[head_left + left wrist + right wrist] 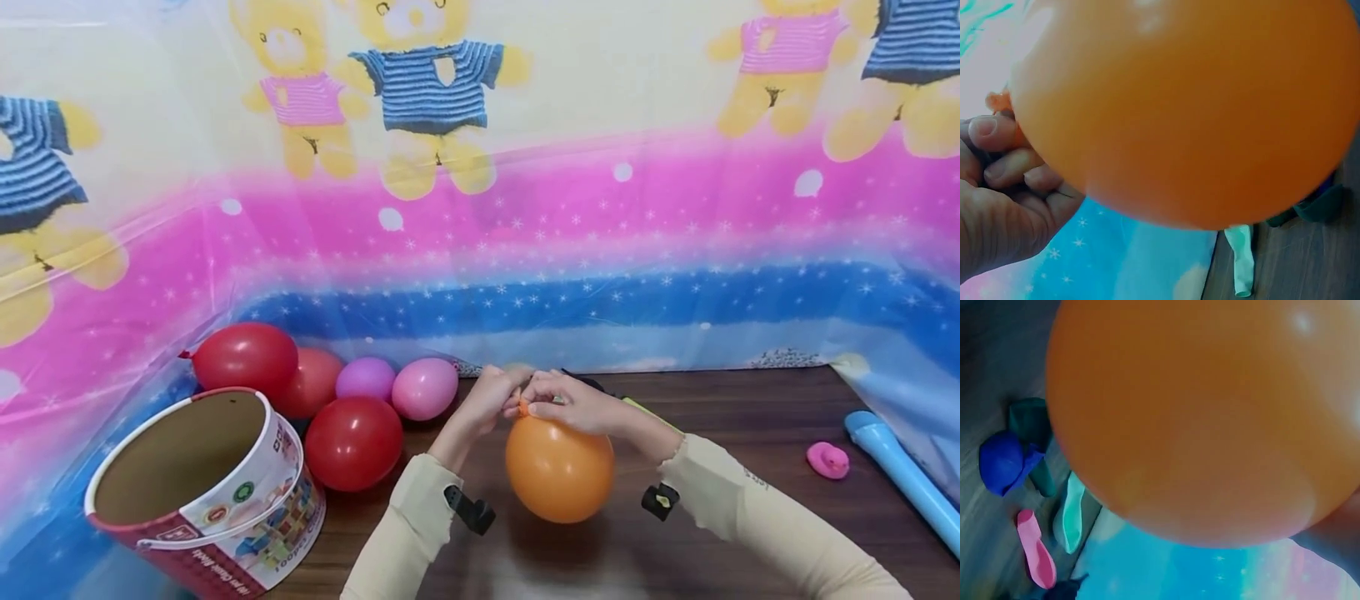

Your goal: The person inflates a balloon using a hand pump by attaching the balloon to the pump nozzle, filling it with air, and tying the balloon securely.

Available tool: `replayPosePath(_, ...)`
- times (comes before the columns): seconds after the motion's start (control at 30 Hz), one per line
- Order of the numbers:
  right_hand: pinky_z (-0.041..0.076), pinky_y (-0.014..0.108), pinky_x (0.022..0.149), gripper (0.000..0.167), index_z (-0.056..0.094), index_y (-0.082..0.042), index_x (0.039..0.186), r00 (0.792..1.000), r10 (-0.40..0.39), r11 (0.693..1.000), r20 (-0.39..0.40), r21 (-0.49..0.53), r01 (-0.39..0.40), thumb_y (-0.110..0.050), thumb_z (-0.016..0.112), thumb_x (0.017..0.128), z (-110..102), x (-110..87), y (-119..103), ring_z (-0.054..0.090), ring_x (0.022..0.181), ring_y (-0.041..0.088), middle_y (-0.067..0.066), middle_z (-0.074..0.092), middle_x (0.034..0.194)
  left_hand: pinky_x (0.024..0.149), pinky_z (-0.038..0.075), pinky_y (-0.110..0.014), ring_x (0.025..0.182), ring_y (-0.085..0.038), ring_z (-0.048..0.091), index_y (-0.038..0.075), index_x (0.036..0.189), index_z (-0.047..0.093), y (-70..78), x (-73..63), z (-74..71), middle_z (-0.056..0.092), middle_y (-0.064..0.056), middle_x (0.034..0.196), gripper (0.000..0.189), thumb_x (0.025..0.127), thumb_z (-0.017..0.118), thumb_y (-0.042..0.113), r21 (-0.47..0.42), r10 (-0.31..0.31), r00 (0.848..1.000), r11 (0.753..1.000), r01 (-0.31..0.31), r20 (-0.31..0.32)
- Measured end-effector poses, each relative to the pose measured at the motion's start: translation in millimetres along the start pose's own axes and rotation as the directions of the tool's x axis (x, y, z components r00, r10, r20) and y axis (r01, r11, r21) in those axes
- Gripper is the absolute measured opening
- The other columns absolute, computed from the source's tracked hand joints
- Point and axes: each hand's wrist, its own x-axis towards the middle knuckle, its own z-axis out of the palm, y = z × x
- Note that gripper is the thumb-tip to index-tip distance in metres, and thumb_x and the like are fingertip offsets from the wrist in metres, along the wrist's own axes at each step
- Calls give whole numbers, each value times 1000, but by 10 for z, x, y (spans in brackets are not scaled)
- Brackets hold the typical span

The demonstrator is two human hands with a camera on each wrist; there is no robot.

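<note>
An inflated orange balloon (559, 471) hangs just above the dark table, its neck (522, 408) upward between both hands. My left hand (487, 398) has curled fingers at the neck, on its left side. From the other side, my right hand (573, 403) pinches the neck between thumb and fingers, above the balloon's round body. In the left wrist view, curled fingers (1007, 153) hold close to the orange neck, beside the large balloon (1191, 112). The balloon (1204, 419) fills most of the right wrist view and hides most of the hands there.
Left of my arms stand an open block bucket (217, 500) and several inflated balloons, among them a red one (354, 443). Limp balloons, pink (1037, 550), mint (1071, 515) and blue (1004, 462), lie on the table. A pink toy (828, 460) and blue microphone-shaped object (900, 475) lie right.
</note>
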Motion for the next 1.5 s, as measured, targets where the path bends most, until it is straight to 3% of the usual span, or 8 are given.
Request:
replayPosePath(0.13,32,42,89,16,65,-9,100,999,-14,999,-39,34,15,-18,52,101,2,-43,58,39,103,20,4,54,100,41,28,-17,36,-4,27,14,53,43,-30,-7,67,30,8,40,45,97,50,14,-46,4,1000,999,-5,-12)
replayPosePath(0.23,35,42,89,10,68,-12,94,989,-66,992,-133,-113,51,-15,59,97,57,-91,84,43,92,14,0,56,90,42,27,-17,37,-4,29,15,52,42,-72,-53,145,31,8,41,47,99,49,16,-60,-10,999,998,8,-43)
replayPosePath(0.43,41,52,103,4,73,-15,83,922,-217,847,-321,-532,14,-12,75,84,165,-115,31,49,67,6,-7,55,71,45,27,-17,39,-4,34,13,46,39,-176,-106,209,35,7,42,55,101,47,18,-101,-100,990,991,90,-104)
replayPosePath(0.6,40,56,105,3,76,-14,83,888,-220,843,-404,-536,-36,-16,77,82,222,-122,-36,57,70,11,-5,61,73,45,28,-16,41,-3,37,13,47,42,-175,-88,191,37,7,43,53,100,47,18,-153,-116,987,983,98,-113)
replayPosePath(0.83,41,52,94,6,68,-10,80,721,-302,808,-624,-569,-155,-9,72,84,383,-5,86,56,85,28,6,63,84,53,36,-18,50,-6,43,13,52,49,-107,-68,217,49,7,49,49,100,46,16,-198,-71,986,979,40,-151)
replayPosePath(1.0,34,53,94,8,62,2,93,541,37,948,-840,-142,-286,-4,57,93,269,93,204,48,99,35,19,57,100,78,53,-26,81,-10,63,3,110,66,-188,-45,295,70,1,99,29,102,44,22,-304,-18,999,952,25,28)
replayPosePath(1.13,37,42,90,22,58,4,103,432,382,920,-817,290,-264,-15,49,102,108,101,285,44,98,29,17,49,107,101,48,-41,111,-19,60,6,144,42,-322,-52,446,47,-8,144,43,104,39,24,-388,-24,987,918,85,159)
replayPosePath(1.5,44,22,69,19,54,3,109,381,690,720,-616,640,-269,-13,44,103,86,132,620,51,76,13,5,54,88,118,30,-51,148,-34,27,-5,151,23,-543,-94,900,22,-19,161,52,103,35,13,-569,67,998,821,-50,9)
